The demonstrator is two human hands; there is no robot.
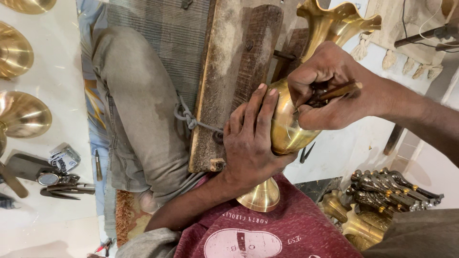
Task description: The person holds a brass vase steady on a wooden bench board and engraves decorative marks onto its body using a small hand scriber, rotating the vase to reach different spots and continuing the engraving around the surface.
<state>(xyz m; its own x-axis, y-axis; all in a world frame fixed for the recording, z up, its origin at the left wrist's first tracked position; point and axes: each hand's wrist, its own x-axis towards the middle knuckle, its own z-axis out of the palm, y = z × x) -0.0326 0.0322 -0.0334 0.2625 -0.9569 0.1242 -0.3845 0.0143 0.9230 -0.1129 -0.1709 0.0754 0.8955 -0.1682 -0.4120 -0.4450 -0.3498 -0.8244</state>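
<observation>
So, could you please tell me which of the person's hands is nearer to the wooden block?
Left. The left hand grips the brass vase right beside the wooden block, while the right hand works a small tool on the vase's far side.

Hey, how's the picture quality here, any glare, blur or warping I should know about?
Head view: sharp on the left hand and right hand at the brass vase; bright glare on the white floor and the brass bowls at left; wide-angle bending at the edges; no motion blur.
</observation>
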